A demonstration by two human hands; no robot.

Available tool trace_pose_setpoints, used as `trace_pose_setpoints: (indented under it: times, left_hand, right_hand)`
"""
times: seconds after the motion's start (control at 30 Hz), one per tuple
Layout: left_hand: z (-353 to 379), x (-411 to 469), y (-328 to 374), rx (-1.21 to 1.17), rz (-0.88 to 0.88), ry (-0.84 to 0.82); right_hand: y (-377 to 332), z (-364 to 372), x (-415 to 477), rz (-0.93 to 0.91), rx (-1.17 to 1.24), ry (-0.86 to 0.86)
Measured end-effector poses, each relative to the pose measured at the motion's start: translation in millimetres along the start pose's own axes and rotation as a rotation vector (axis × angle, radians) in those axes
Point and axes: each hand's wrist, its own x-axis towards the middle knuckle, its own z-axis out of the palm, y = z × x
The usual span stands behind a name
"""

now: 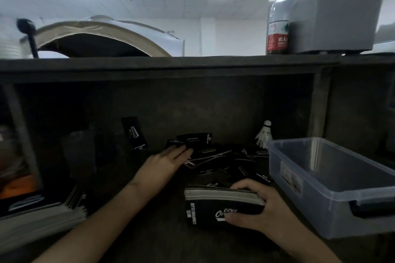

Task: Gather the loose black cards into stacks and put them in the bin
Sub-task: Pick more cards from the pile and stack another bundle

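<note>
My right hand grips a thick stack of black cards with white lettering, held on edge on the dark surface, thumb on its front face and fingers over its top. Behind the stack lies a loose heap of black cards. My left hand reaches into the heap's left side with fingers stretched out, resting on the cards. One more black card leans against the back wall to the left. A clear plastic bin stands at the right, with no cards visible in it.
A shuttlecock stands by the bin's far corner. A pile of flat printed sheets lies at the left edge. On the shelf above are a red-capped bottle, a grey machine and a curved white cover.
</note>
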Motion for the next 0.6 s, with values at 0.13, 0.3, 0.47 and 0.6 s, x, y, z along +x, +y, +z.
trace_pose_setpoints:
  times: [0.13, 0.3, 0.47, 0.6]
  left_hand:
    - [-26, -70, 11, -0.122, -0.006, -0.026]
    - [-45, -106, 6, -0.505, -0.319, -0.257]
    - [-68, -80, 4, -0.625, -0.468, -0.461]
    - [-51, -66, 7, -0.544, -0.462, -0.612]
  right_hand:
    - [0, -1, -6, 0.005, 0.127, -0.079]
    - [6, 2, -6, 0.011, 0.238, -0.089]
    - [11, 3, -2, -0.001, 0.36, 0.026]
    - [12, 5, -2, -0.038, 0.385, 0.081]
